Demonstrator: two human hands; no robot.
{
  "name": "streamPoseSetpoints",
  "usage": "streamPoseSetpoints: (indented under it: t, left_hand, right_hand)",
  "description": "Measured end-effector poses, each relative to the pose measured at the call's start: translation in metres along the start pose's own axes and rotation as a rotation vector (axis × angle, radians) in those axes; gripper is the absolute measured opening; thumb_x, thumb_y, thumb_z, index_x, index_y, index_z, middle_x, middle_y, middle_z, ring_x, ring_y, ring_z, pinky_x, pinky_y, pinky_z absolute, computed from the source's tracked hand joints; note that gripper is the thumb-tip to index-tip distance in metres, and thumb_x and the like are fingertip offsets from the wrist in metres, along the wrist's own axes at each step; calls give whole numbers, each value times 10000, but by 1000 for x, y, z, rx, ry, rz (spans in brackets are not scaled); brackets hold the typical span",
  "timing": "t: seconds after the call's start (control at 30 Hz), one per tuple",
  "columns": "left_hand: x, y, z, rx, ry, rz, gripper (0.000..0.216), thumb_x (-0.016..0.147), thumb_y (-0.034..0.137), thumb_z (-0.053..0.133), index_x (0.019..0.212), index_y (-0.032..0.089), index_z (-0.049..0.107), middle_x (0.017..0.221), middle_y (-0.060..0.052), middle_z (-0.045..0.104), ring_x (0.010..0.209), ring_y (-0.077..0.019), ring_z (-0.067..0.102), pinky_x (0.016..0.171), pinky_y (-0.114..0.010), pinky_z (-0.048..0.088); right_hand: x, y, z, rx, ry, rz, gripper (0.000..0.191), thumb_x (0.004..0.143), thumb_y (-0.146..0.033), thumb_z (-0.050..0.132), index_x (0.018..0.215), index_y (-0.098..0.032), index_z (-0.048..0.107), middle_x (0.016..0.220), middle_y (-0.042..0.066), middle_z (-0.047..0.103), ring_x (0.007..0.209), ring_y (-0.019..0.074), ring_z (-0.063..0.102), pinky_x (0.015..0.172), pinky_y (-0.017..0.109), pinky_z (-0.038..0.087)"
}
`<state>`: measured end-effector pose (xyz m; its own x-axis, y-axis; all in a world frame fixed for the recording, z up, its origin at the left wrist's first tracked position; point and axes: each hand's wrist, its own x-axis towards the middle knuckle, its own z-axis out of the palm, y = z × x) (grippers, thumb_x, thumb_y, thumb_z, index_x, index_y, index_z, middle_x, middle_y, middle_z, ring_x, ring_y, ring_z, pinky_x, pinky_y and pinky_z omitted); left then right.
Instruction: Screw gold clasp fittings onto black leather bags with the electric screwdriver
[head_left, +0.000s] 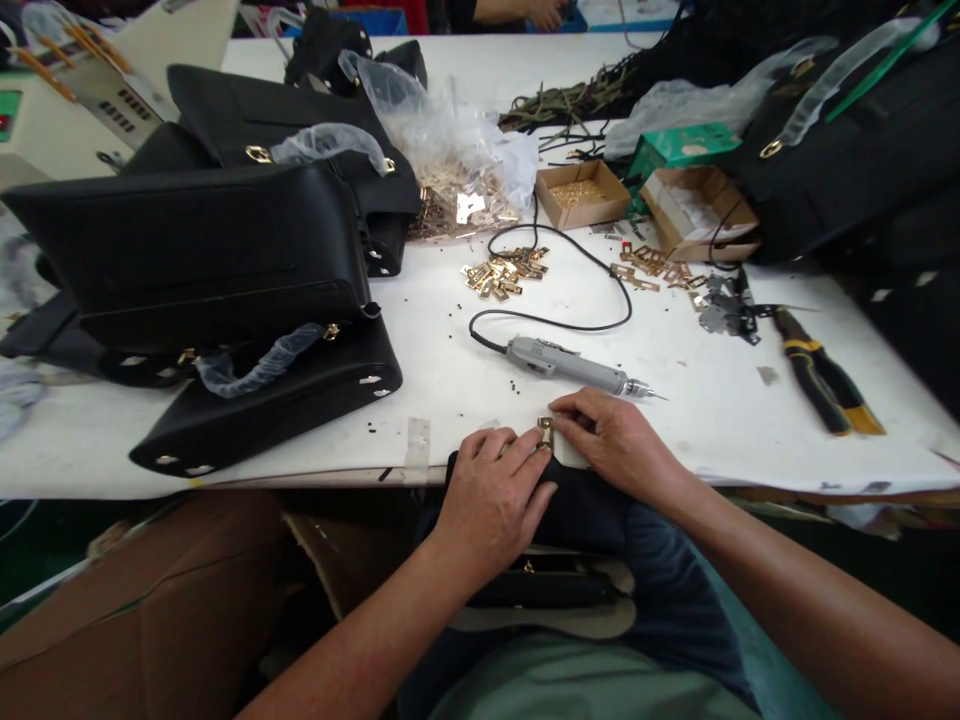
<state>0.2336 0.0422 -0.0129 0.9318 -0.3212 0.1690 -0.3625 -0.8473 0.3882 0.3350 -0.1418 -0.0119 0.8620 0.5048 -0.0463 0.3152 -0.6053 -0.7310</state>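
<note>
Gold clasp (545,431) — pinched between fingers (534,452) of both hands.

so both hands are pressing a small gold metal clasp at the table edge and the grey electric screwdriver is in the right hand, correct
Not quite. In the head view, both the left hand and right hand do pinch the small gold metal clasp at the white table edge, but the grey electric screwdriver lies on the table just beyond them, unheld.
</note>
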Motion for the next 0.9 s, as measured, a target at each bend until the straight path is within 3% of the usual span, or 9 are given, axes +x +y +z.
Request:
streamPoseSetpoints:
  t: [0.17,0.53,0.67,0.9]
  left_hand:
    - [1,0,0,-4,-13,-16,340,968,323,593,1292,226,625,1398,-62,635,1197,-282,537,1037,-507,431]
    - [1,-2,2,-36,-9,-23,316,973,317,589,1273,227,629,1404,-49,633,1196,-282,523,1024,-509,420]
    - [2,-2,1,-36,-8,-21,387,975,321,588,1350,221,587,1400,-55,635,1193,-280,524,1024,-505,416]
    - [2,-2,1,-11,-18,-21,405,971,332,591,1363,232,584,1388,-66,637,1192,-290,531,1010,-512,420]
  right_hand:
    - [2,-3,0,-31,-33,19,120,936,-195,618,920,-207,737,898,37,715,845,191,657,799,299,484]
    - [6,0,2,-70,-71,53,132,962,-238,596,942,-227,726,917,27,706,851,195,642,802,306,460]
    - [7,-1,1,-72,-89,59,137,967,-232,587,950,-229,723,919,22,702,854,194,641,789,304,458]
    - [3,1,3,-104,-42,11,160,978,-245,578,977,-223,736,931,42,710,867,201,654,802,312,467]
